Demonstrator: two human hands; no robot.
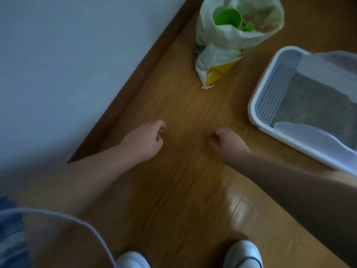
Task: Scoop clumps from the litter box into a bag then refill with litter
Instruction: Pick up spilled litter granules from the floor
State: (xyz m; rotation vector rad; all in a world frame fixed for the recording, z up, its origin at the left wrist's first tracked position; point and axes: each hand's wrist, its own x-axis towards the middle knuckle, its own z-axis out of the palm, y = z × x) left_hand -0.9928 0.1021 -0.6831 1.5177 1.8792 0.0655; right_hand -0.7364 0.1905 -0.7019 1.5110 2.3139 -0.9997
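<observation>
A white litter box (257, 93) with grey litter (313, 105) and a perforated grey step stands at the right on the wooden floor. An open white and yellow litter bag (228, 47) lies at the top, with a green scoop (229, 18) inside it. My left hand (144, 137) and my right hand (226, 141) hover over the bare floor in the middle, both loosely curled with nothing in them. Both hands are well apart from the bag and the box.
A white wall with a brown baseboard (135, 74) runs diagonally along the left. My two white shoes (243, 254) show at the bottom edge. A translucent plastic rim (92, 227) sits at the bottom left.
</observation>
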